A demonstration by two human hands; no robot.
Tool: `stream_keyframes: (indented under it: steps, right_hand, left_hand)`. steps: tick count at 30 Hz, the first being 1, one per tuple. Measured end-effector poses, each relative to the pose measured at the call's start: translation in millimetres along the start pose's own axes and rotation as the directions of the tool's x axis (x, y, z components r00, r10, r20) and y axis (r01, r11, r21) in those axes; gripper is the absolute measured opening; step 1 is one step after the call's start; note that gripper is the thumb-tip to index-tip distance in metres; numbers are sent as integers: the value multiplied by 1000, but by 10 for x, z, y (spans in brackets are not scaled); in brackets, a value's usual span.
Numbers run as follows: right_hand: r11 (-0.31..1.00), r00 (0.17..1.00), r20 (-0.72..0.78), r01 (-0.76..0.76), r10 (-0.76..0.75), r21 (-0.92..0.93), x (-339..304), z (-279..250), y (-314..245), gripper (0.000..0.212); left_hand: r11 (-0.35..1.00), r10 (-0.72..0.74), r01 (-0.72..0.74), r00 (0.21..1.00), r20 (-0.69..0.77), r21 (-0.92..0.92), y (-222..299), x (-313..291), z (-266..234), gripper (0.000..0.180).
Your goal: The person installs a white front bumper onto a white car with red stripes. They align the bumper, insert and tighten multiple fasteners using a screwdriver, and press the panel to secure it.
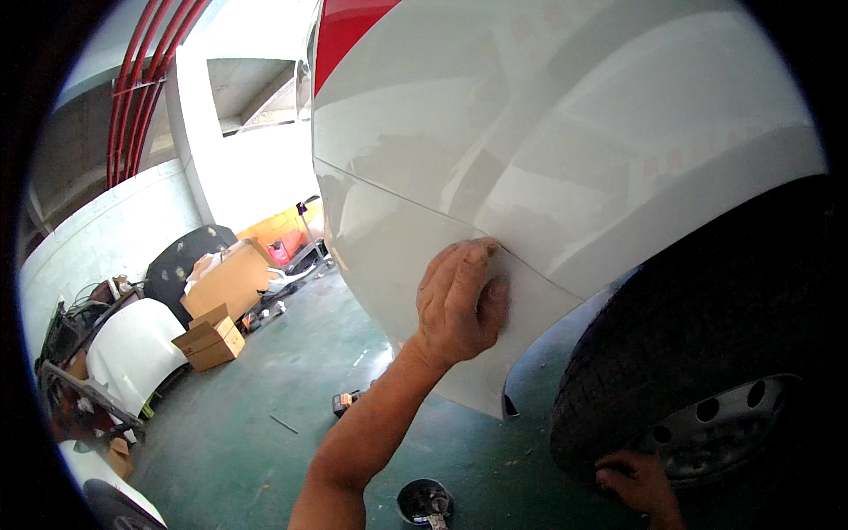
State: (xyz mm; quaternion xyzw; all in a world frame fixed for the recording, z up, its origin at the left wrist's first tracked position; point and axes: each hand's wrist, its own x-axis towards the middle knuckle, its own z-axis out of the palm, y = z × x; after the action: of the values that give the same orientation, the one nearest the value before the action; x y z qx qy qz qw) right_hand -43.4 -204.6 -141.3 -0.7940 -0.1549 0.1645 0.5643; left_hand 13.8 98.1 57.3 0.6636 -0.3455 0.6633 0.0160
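My left hand [464,300] presses bent fingers against the light grey-white bumper [380,234] of a vehicle, right at its seam with the body panel above. Its fingers are closed together; whatever may be under them is hidden. The white body panel [609,159] curves over the wheel arch. Lower right, my right hand [638,484] is beside the black tire [587,415] and the steel wheel rim [738,433]. Its fingers are curled in, and I cannot make out anything in them.
A dark round container [424,502] with a tool handle in it stands on the green floor [238,433]. Near my left forearm lies an orange-and-black power tool [344,403]. Cardboard boxes [210,340], a white car panel [137,349] and a black panel [181,265] line the left wall.
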Motion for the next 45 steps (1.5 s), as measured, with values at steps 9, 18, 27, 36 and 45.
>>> stream_keyframes:
  steps: [9,18,27,36,45]
  right_hand:
    - [999,999,-21,28,-29,-39,-10,50,40,23]
    - [984,986,72,-141,149,-109,47,78,-116,28]
    - [963,989,-105,77,-108,-258,122,-44,-455,28]
    - [652,590,-714,716,-377,247,620,96,-1690,42]
    - [275,554,-667,830,-498,485,909,-78,-1720,48]
  left_hand:
    - [998,60,-61,998,-18,-29,126,21,55,58]
    - [940,153,-150,988,-14,-307,432,-106,61,36]
    - [713,-115,348,915,388,-609,1477,-996,-301,36]
    - [678,1,510,719,695,-529,1963,-1828,-269,49]
    - [664,26,479,752,659,-573,1822,-1642,-528,37]
